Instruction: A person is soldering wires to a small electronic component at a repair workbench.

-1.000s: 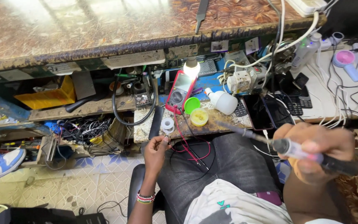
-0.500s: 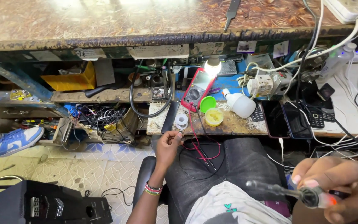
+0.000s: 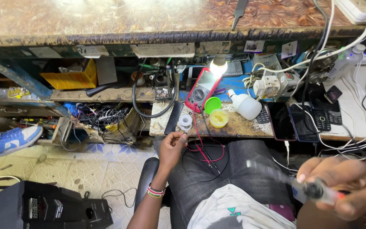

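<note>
Now you hold a soldering iron, blurred, at the lower right of the frame.

Your right hand is clenched around its handle; your left hand, at centre, pinches thin wire just below the solder spool, with the red multimeter above.

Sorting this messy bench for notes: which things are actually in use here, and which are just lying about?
In use:
left hand at the solder spool
right hand holding the soldering iron
red multimeter, leads on the lap

Lying about:
white bulb
green lid
phones
yellow bin
</note>
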